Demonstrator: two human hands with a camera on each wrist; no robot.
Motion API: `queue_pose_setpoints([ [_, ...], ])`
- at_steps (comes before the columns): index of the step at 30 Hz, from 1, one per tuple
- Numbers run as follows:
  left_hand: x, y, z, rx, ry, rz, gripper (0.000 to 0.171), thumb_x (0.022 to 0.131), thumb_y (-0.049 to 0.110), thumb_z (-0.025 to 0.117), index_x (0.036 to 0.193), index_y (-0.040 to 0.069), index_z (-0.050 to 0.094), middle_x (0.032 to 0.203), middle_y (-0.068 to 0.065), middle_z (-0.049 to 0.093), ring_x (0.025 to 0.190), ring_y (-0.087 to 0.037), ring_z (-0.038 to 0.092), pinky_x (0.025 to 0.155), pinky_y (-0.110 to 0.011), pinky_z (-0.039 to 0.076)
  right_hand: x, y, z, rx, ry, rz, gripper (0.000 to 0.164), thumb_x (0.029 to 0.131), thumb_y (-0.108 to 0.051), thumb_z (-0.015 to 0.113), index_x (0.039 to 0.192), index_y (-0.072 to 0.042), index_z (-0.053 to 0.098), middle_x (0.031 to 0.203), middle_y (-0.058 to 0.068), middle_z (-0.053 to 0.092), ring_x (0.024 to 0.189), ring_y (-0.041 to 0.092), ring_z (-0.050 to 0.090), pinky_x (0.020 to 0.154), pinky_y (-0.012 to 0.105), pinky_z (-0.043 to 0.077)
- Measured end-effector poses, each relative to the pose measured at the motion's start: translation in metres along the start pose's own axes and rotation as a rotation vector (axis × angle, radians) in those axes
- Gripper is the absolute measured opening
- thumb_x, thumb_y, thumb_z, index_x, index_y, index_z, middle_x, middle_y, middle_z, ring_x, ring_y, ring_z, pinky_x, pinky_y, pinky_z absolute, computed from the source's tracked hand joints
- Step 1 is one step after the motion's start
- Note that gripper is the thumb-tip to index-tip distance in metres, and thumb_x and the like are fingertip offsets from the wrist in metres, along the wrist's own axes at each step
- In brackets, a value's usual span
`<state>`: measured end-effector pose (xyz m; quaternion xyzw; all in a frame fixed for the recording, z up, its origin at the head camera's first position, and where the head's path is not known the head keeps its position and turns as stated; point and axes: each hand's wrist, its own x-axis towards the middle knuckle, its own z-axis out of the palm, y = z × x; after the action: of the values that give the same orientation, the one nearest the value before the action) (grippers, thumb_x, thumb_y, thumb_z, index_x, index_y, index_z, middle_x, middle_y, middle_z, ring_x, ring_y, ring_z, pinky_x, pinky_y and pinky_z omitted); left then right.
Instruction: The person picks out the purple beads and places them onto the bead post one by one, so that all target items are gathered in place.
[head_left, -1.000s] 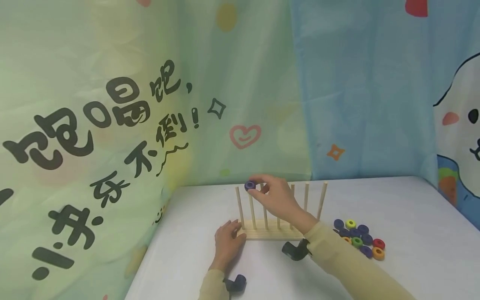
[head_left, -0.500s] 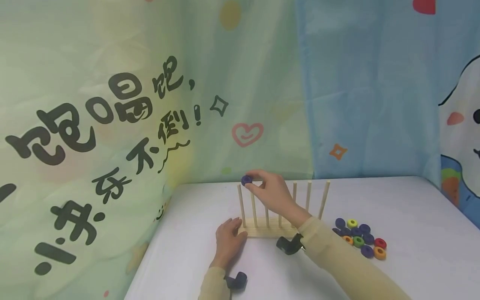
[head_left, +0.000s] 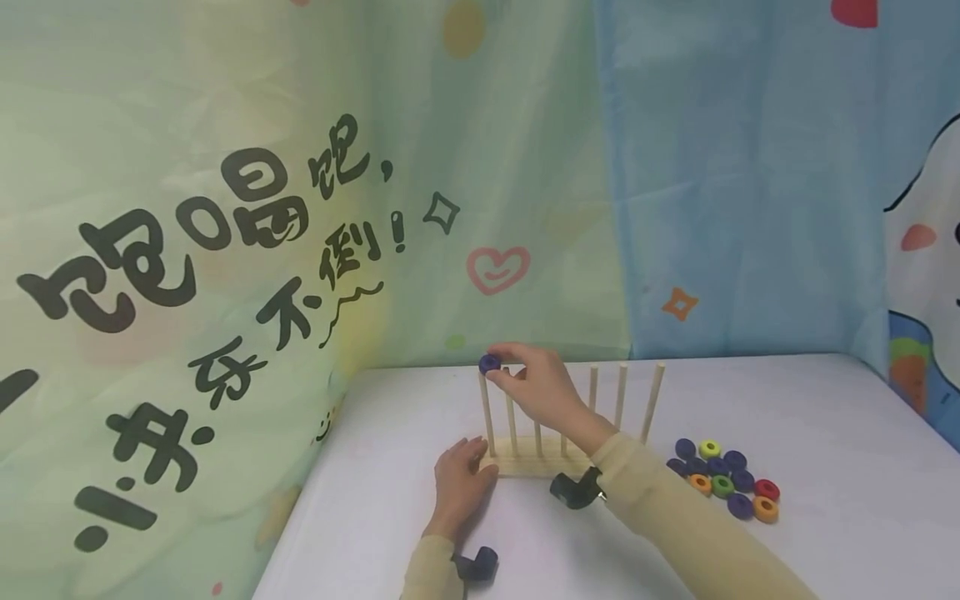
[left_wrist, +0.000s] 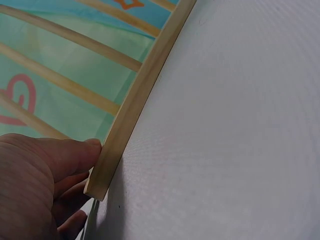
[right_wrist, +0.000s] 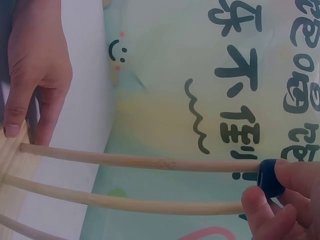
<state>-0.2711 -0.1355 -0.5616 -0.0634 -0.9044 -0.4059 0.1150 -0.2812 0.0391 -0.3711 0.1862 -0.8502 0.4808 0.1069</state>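
My right hand [head_left: 549,390] pinches a dark purple ring [head_left: 490,364] between thumb and fingers. In the right wrist view the ring [right_wrist: 270,178] sits at the tip of the leftmost peg [right_wrist: 165,164]; how far it is threaded is hard to tell. The peg belongs to a wooden stand [head_left: 517,465] with several upright pegs in a row, some partly behind my right hand. My left hand [head_left: 459,487] holds the left end of the stand's base. The left wrist view shows its thumb [left_wrist: 75,156] against the base edge [left_wrist: 131,107], fingers partly hidden beyond.
Right of the stand, several loose rings lie grouped on the white table [head_left: 840,417]: purple ones, a yellow ring [head_left: 709,450], a green ring [head_left: 722,487], a red ring [head_left: 767,490] and orange ones. A printed curtain [head_left: 495,183] hangs behind the table.
My right hand has carried the purple ring left, from above the second peg to the top of the leftmost peg. The left hand stays at the base, and the head view has shifted slightly.
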Motion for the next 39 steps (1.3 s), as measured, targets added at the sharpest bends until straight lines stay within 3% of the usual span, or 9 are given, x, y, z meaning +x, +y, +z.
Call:
queue_pose_setpoints([
  [13,-0.0018,0.0016,-0.0003,0.006,-0.005,-0.006,0.040,0.084,0.020,0.070,0.122,0.007,0.066,0.130,-0.009,0.063,0.131,-0.033,0.047,0.113,-0.058,0.024,-0.0005,-0.0052,0.0035,-0.007,-0.025,0.012,0.035,0.090,-0.025,0.070,0.124,-0.019,0.066,0.118,0.000,0.070,0.075,0.010,0.063,0.062,0.029,0.053],
  [27,0.0004,-0.0018,0.0031,0.035,0.009,0.021,0.041,0.083,0.022,0.071,0.121,0.007,0.067,0.130,-0.008,0.064,0.129,-0.034,0.049,0.111,-0.059,0.026,0.0047,-0.0051,0.0067,-0.111,-0.012,-0.008,0.033,0.090,-0.028,0.070,0.122,-0.019,0.067,0.115,-0.004,0.071,0.081,0.012,0.061,0.067,0.029,0.050],
  [39,-0.0002,0.0020,0.0012,0.034,0.040,0.064,0.039,0.080,0.017,0.072,0.118,0.006,0.068,0.125,-0.012,0.066,0.126,-0.037,0.051,0.109,-0.061,0.028,0.0021,-0.0026,0.0083,-0.091,0.002,-0.035,0.032,0.090,-0.025,0.070,0.120,-0.016,0.068,0.117,0.001,0.070,0.061,0.010,0.052,0.050,0.026,0.043],
])
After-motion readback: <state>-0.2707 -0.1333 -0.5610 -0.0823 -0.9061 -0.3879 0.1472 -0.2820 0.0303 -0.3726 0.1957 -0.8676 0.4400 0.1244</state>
